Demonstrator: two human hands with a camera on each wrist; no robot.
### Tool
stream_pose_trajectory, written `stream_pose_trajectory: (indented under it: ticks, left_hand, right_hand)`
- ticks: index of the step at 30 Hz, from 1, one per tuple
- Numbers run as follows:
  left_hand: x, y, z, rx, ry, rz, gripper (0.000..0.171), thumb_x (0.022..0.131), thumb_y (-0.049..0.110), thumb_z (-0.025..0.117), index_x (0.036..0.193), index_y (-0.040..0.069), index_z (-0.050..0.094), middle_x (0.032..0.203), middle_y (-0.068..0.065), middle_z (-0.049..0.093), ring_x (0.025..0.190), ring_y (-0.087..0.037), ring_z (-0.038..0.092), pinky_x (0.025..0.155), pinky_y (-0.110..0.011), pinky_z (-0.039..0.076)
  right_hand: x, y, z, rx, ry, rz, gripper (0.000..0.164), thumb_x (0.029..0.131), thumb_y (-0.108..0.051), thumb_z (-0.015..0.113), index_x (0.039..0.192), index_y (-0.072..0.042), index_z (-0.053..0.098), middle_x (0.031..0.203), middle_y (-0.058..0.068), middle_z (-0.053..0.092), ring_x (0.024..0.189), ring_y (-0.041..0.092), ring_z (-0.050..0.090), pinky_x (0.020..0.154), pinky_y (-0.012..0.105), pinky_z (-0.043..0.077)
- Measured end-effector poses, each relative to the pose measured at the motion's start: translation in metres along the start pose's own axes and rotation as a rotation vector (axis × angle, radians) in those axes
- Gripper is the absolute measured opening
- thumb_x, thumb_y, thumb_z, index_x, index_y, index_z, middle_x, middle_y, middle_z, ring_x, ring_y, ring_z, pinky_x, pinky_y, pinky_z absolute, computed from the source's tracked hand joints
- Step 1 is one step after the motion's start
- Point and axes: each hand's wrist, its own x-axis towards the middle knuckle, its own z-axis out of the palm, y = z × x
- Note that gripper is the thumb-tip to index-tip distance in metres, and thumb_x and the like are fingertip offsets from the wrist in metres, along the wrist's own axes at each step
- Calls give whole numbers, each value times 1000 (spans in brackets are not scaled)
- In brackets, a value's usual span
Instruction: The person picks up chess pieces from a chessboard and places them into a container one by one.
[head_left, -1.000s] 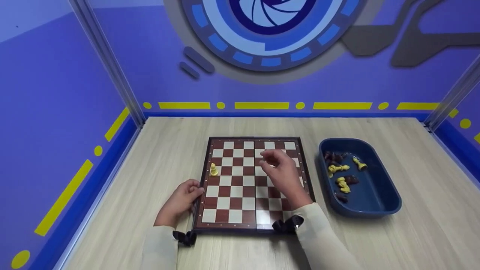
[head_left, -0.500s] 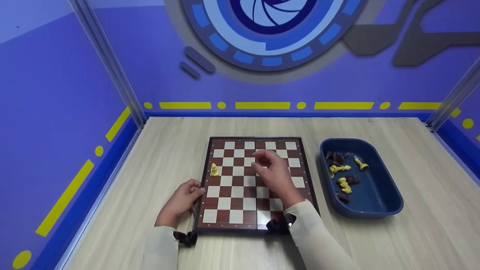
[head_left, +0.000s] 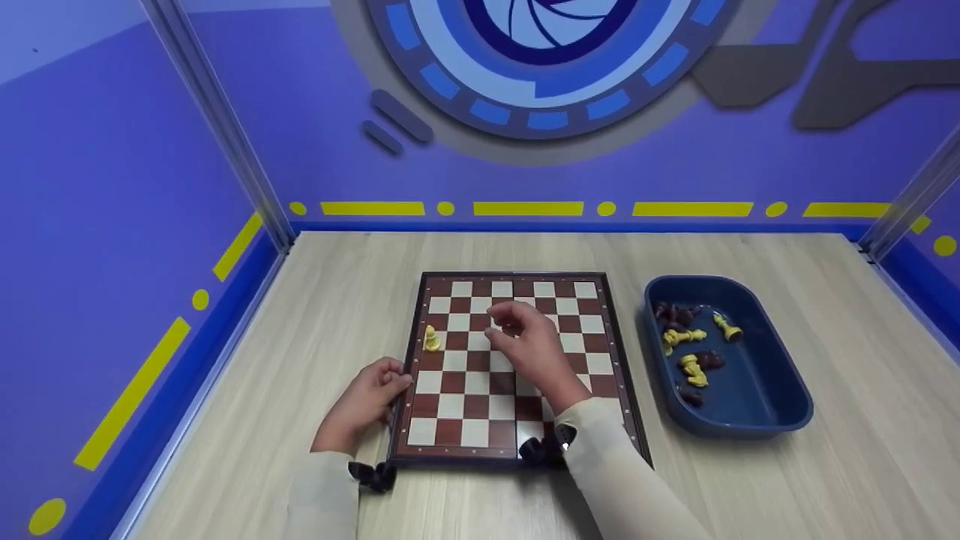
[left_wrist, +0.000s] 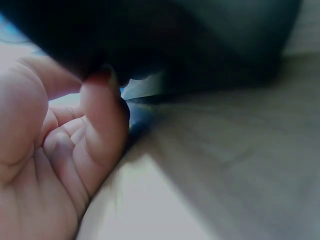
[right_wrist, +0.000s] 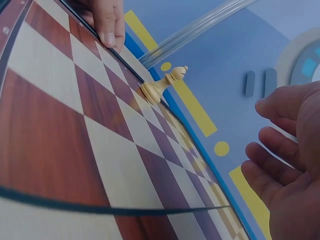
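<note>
A chessboard [head_left: 465,384] lies on the table with one cream bishop [head_left: 432,340] standing upright near its left edge. My left hand [head_left: 365,397] grips the board's left edge, thumb at the rim and fingers curled at the side. The left wrist view shows those fingers [left_wrist: 102,125] against a dark, blurred surface. Over the middle of the board is my right hand [head_left: 531,345], a little to the right of the bishop. Its fingers are loosely bent with a gap between thumb and fingertips, and it holds nothing, as the right wrist view also shows.
To the right of the board stands a blue tray [head_left: 757,382] with several cream and dark brown chess pieces lying in it. Blue panels [head_left: 525,172] with yellow marks enclose the table at the back and sides. Each wrist carries a small black device.
My right hand has moved left across the board, closer to the bishop. The left hand keeps its place at the board's edge, and the bishop stands where it was.
</note>
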Motion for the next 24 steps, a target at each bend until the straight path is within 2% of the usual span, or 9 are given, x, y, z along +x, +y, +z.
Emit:
stream_pose_trajectory:
  ticks: [6,11,15,24]
  left_hand:
    - [0,2,0,3,-6,-18,18,98,9,55,108,-4,49,70,3,51,48,-9,46,42,-25,39]
    - [-9,16,1,5,-16,-9,15,97,5,53,107,-7,49,69,1,51,47,-10,46,42,-25,40]
    - [-16,26,2,2,-23,16,16,97,5,53,105,-7,48,68,2,52,45,-9,46,42,-24,40]
    - [-15,27,2,-16,-31,8,17,96,5,54,106,-8,48,70,1,55,49,-10,50,44,-25,43]
  right_hand:
    - [3,-6,7,-46,-41,15,29,87,-18,71,114,-12,66,110,5,66,103,22,61,92,38,51]
    - [5,-8,14,-65,-64,0,29,87,-18,70,115,-12,65,109,5,65,102,21,61,92,38,50]
    - [7,-10,21,-37,-79,4,29,86,-17,70,114,-13,66,109,7,65,102,21,61,92,38,50]
    - [12,-10,35,-56,-138,50,32,88,-22,69,119,-16,65,118,4,65,109,20,62,96,39,49]
